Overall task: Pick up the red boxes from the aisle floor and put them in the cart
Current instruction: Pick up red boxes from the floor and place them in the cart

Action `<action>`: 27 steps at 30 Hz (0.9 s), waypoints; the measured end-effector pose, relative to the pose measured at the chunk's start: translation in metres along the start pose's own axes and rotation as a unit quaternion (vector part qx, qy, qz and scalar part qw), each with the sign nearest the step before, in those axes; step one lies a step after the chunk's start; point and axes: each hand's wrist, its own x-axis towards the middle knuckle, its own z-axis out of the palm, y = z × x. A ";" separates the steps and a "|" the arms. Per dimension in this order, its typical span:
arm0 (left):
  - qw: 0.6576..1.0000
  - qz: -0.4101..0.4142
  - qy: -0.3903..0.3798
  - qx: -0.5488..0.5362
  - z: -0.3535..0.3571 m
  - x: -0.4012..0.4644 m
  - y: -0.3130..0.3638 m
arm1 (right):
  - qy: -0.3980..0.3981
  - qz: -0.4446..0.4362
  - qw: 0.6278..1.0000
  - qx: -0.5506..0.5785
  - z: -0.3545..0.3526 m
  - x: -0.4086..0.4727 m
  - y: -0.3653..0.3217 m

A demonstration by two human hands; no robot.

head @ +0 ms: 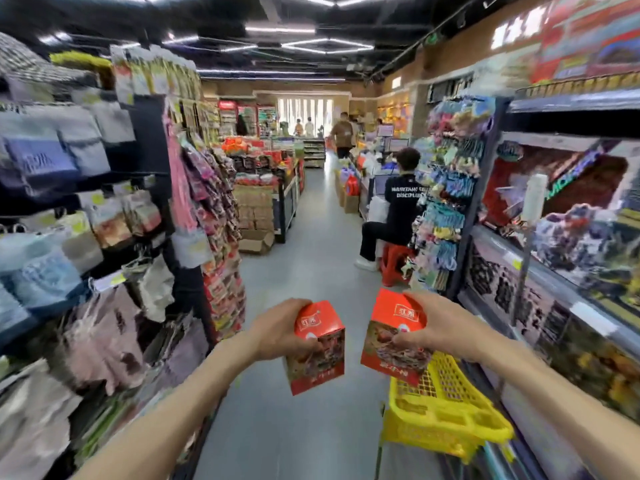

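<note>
In the head view, two red printed cardboard boxes are held above the grey aisle floor (pixel 294 427). The left box (pixel 317 348) is gripped by the left hand (pixel 277 329), closed round its upper left side; the right box (pixel 393 336) is clasped by the right hand (pixel 436 323), fingers wrapped over its top corner. The right box is held just above the near edge of the yellow plastic mesh cart basket (pixel 446 410); the left box is well to the left of it. The boxes are judged light and stiff but crushable, best gripped across opposite side faces.
</note>
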 end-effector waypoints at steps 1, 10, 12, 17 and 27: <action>1.000 0.004 -0.004 0.000 -0.004 0.026 -0.016 | -0.001 -0.002 1.000 -0.001 0.004 0.028 0.004; 0.995 0.085 -0.048 -0.010 -0.034 0.264 -0.115 | 0.011 0.060 0.998 0.012 -0.003 0.235 0.049; 0.992 0.105 -0.068 -0.017 -0.031 0.321 -0.122 | 0.019 0.089 0.996 0.021 -0.011 0.269 0.069; 0.980 0.161 -0.111 -0.027 0.002 0.461 -0.128 | 0.052 0.153 0.987 0.005 -0.017 0.342 0.141; 0.937 0.300 -0.177 0.003 0.090 0.693 -0.087 | 0.096 0.294 0.951 0.008 -0.021 0.430 0.288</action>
